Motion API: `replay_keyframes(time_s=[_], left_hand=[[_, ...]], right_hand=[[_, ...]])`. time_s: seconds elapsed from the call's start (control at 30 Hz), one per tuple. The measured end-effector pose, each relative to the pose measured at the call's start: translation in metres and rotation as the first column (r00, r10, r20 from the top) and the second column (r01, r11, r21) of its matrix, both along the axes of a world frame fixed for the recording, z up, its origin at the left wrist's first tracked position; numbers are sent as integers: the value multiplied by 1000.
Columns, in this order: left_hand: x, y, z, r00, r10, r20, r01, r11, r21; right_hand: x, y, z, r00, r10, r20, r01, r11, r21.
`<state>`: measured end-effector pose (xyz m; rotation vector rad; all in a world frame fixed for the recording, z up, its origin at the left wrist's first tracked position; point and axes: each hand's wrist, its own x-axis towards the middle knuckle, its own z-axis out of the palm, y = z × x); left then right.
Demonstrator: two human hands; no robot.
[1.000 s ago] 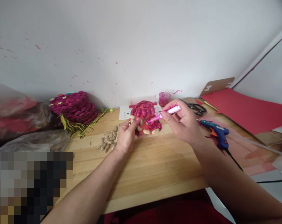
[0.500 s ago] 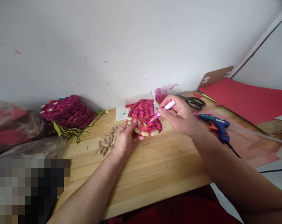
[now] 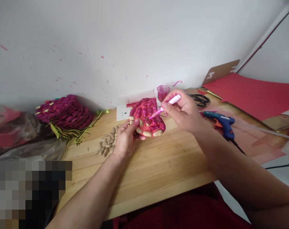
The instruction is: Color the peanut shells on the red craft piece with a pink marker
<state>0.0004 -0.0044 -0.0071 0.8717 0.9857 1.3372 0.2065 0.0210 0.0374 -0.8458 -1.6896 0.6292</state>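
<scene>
My left hand (image 3: 126, 136) grips the lower left edge of a red card (image 3: 147, 128) covered with peanuts, thumb on top and fingers underneath. Most of its peanuts are painted magenta; those along the left and bottom edges are bare tan. Pinched in my right hand (image 3: 182, 109) is a paintbrush (image 3: 174, 100) with a whitish-pink handle. Its pink tip touches a partly painted peanut (image 3: 146, 121) near the card's middle. Behind the right hand stands a clear cup of magenta paint (image 3: 163, 92). Loose peanuts (image 3: 107, 141) lie left of the card.
A stack of magenta peanut-covered pieces (image 3: 63, 113) with green strings stands at left, beside plastic bags (image 3: 13, 127). At right lie black-handled scissors (image 3: 200, 100), a blue glue gun (image 3: 227, 125) with its cord, and red sheets (image 3: 254, 95). A white wall (image 3: 111, 41) closes off the back.
The brush tip has shifted slightly left, onto the half-painted peanut, and more of that peanut is now magenta. My left hand keeps its hold on the card. The whole view has shifted a little.
</scene>
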Motion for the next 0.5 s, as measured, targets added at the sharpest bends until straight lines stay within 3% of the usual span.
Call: replay_keyframes(time_s=[0.2, 0.33, 0.5], left_hand=[[0, 1, 1, 1000, 14, -6, -14, 1000, -17], [0, 1, 1, 1000, 17, 0, -17, 1000, -12], [0, 0, 2, 999, 23, 27, -23, 999, -22]], right_hand=[[0, -4, 4, 995, 17, 98, -24, 997, 70], [0, -3, 1, 999, -9, 38, 5, 995, 104], [-3, -2, 2, 995, -19, 95, -2, 977, 214]])
